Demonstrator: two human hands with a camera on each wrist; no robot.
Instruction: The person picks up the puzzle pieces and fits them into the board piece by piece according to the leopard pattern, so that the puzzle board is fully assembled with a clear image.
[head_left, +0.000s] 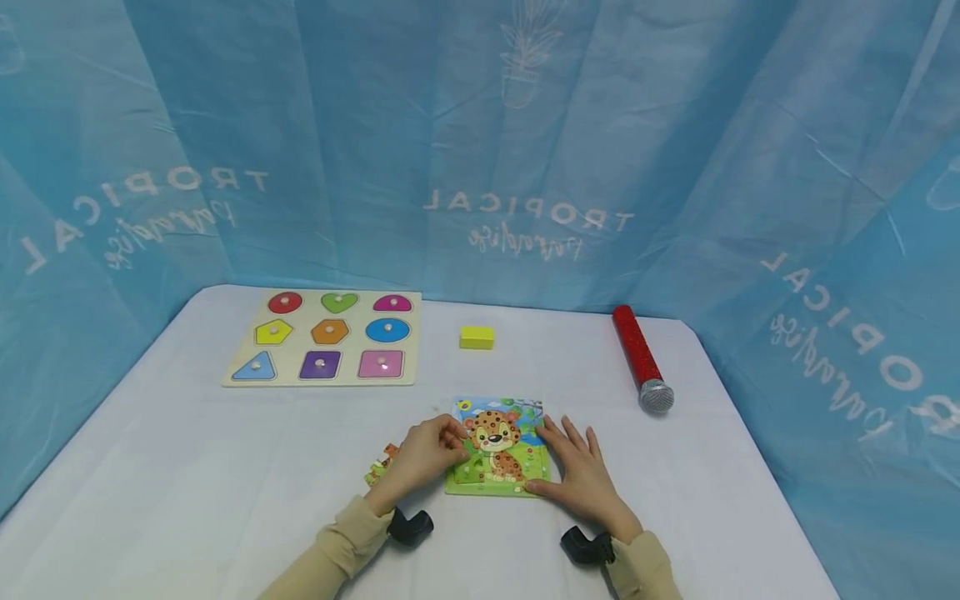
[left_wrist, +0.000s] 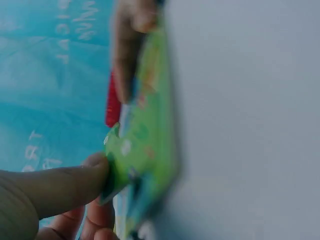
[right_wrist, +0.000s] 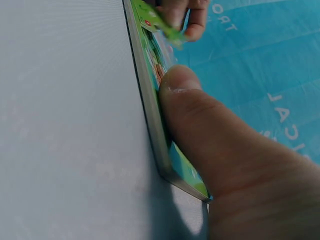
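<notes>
A leopard jigsaw puzzle (head_left: 495, 491) lies flat on the white table in front of the person. The left hand (head_left: 429, 452) pinches a green puzzle piece (left_wrist: 121, 154) between thumb and fingers, over the puzzle's lower left part. In the right wrist view this piece (right_wrist: 161, 22) looks tilted above the board. The right hand (head_left: 583, 475) rests at the puzzle's right side, fingers spread, its thumb (right_wrist: 190, 107) lying on the board's edge. Loose puzzle pieces (head_left: 372, 476) lie beside the left wrist, partly hidden by it.
A shape-peg board (head_left: 352, 354) lies at the back left. A yellow block (head_left: 477, 337) stands behind the puzzle, and a red microphone (head_left: 640, 354) lies at the back right. Blue curtains (head_left: 480, 150) enclose the table's back and sides.
</notes>
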